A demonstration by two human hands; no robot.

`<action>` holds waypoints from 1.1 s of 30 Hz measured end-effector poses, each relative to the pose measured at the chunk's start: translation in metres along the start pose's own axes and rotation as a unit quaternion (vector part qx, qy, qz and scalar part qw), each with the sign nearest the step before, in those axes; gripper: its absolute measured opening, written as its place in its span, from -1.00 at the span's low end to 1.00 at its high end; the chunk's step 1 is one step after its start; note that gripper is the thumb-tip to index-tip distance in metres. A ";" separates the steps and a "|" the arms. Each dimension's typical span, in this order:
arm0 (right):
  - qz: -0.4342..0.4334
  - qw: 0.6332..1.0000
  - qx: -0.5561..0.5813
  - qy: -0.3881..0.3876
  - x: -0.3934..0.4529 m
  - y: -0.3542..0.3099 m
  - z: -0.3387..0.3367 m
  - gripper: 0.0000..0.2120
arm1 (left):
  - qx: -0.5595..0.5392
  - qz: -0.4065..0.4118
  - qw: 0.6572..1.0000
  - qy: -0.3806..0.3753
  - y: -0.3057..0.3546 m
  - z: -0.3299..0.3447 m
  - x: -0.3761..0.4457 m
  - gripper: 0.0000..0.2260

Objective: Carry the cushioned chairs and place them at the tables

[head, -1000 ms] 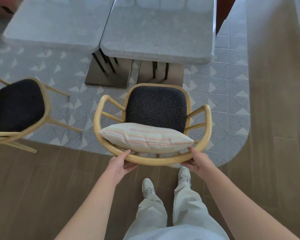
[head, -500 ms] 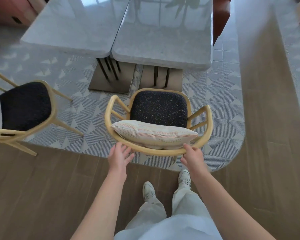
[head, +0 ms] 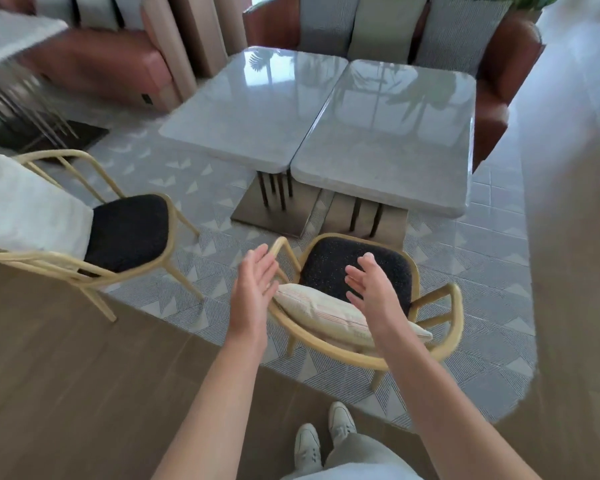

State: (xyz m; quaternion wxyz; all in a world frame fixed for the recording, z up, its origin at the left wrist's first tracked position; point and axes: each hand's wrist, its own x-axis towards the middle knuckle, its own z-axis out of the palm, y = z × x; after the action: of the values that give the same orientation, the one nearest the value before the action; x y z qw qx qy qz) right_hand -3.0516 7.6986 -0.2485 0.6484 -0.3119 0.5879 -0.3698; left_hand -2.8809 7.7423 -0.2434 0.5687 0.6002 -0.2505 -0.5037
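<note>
Chair (head: 357, 271) set at table (head: 385, 140) | L hand (head: 253, 289) & R hand (head: 371, 289) fingers straight, empty | 2nd chair (head: 125, 230) at table too | placing looks done

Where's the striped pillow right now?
In the head view, lower centre-right: the striped pillow lies on the near chair, against its curved backrest, behind the dark seat cushion.
</note>
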 end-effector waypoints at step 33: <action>-0.129 0.908 -0.109 -0.384 -0.076 -0.026 0.366 -0.68 | -0.145 0.157 0.947 0.240 0.143 -0.302 -0.036 -0.45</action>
State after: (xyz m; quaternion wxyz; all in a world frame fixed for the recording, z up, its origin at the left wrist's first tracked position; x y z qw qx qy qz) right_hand -2.6939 7.7380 -0.1449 0.7326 -0.5717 0.2845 -0.2354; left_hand -2.5864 7.8714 -0.1451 0.7648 0.5673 -0.1223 -0.2797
